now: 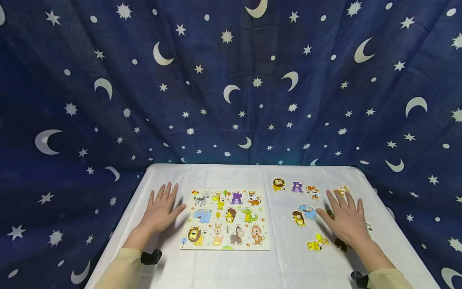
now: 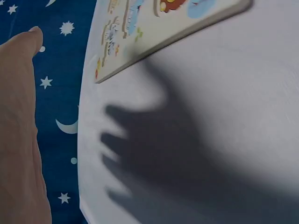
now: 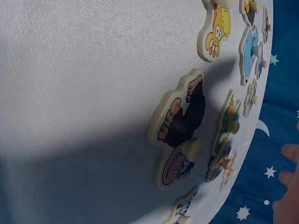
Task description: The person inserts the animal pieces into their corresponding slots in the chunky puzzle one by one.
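Note:
My left hand [image 1: 160, 208] is held over the white table, left of the animal puzzle board [image 1: 223, 245], fingers spread and nothing in it. Its dark shadow falls on the cloth in the left wrist view, where part of the hand [image 2: 18, 135] shows at the left edge. To the right, my right hand [image 1: 344, 220] is over loose knobbed puzzle pieces, fingers spread, holding nothing. Near it lie an elephant piece [image 1: 307, 212], a hedgehog piece [image 1: 298, 218], a giraffe piece [image 1: 318, 243] and a gorilla piece [image 3: 187, 112]. The hand partly hides a green piece [image 3: 226, 121].
A lion piece [image 1: 278, 184], a purple hippo piece [image 1: 297, 187], a tiger piece [image 1: 313, 192] and a kangaroo piece [image 1: 342, 190] lie toward the table's far right. A zebra piece [image 3: 182, 205] is near the right wrist. Behind the table hangs a dark blue curtain [image 1: 205, 100] with moons and stars.

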Demonstrator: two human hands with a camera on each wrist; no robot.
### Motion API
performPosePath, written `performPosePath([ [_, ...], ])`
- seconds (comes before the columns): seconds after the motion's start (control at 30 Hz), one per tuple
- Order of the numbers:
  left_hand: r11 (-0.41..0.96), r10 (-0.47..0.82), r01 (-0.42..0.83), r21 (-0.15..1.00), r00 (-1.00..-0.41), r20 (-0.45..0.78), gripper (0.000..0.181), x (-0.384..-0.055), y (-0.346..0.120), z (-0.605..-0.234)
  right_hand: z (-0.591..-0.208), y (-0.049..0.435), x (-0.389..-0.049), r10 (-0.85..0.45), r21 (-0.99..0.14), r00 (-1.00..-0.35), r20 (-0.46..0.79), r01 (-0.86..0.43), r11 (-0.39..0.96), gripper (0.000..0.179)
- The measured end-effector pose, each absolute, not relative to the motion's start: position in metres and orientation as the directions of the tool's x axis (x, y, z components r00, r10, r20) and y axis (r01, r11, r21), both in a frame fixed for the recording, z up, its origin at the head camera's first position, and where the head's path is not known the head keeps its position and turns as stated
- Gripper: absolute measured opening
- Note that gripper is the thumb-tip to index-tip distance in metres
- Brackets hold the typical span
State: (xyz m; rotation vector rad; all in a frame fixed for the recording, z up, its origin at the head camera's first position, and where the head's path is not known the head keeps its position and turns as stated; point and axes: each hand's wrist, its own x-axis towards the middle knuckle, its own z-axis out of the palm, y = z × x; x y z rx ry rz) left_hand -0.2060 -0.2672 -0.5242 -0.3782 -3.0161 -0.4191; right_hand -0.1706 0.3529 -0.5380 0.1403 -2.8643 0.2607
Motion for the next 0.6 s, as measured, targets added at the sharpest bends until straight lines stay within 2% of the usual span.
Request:
performPosePath([
  [0.2, 0.902, 0.289, 0.316, 0.294, -0.948, 0.130, 0.087, -0.198, -0.272, -0.529, -0.531, 0.351, -0.171, -0.077, -0.227, -0.958, 0.278, -0.143, 0.963, 0.081],
  [0.37, 0.878, 0.352, 0.363, 0.313, -0.931, 0.093, 0.089, -0.187, -0.274, -0.538, -0.526, 0.348, -0.170, -0.055, -0.315, -0.965, 0.256, -0.137, 0.939, 0.068],
  [0.6, 0.865, 0.379, 0.374, 0.333, -0.924, 0.054, 0.100, -0.172, -0.270, -0.551, -0.525, 0.348, -0.167, -0.074, -0.344, -0.971, 0.227, -0.151, 0.927, 0.058],
])
